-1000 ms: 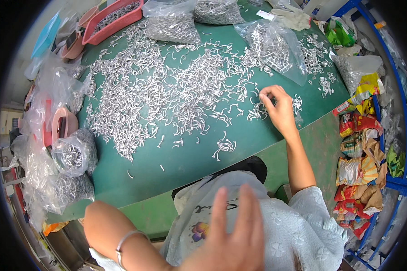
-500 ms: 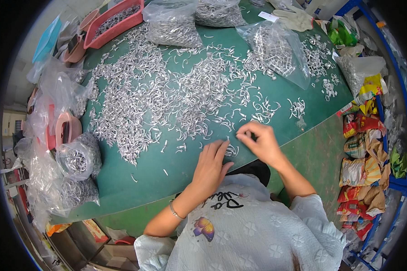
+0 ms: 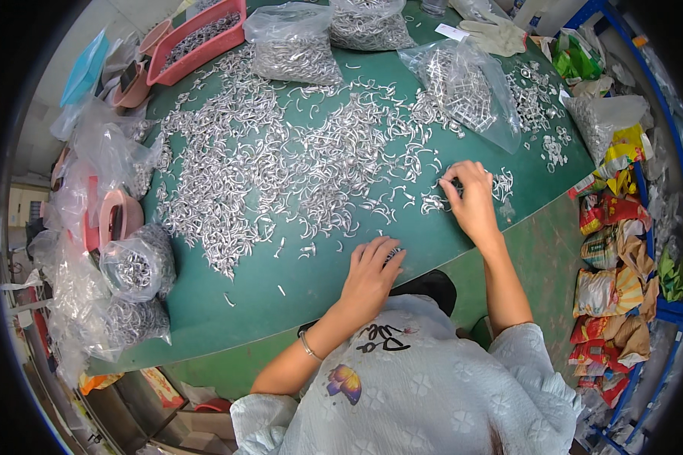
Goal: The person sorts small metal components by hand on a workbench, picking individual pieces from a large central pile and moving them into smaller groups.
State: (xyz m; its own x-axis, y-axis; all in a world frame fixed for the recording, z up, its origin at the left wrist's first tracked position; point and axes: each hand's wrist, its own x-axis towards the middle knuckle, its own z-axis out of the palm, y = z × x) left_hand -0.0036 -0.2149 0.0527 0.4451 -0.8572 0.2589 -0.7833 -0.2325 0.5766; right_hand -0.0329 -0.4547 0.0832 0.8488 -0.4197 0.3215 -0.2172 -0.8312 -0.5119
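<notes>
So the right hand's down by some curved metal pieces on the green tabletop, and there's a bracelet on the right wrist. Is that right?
Not quite: the bracelet is on the left wrist, not the right, as the head view shows. The right hand is indeed by some curved metal pieces on the green tabletop.

The left hand [image 3: 367, 282] lies palm-down, fingers [image 3: 368, 253] bent, while the right hand [image 3: 474, 196] reaches farther out, fingers curled

Green tabletop [image 3: 197, 311] — loose curved silver pieces [image 3: 220, 174], filled clear bags [image 3: 296, 57], pink tray [image 3: 203, 54]
</notes>
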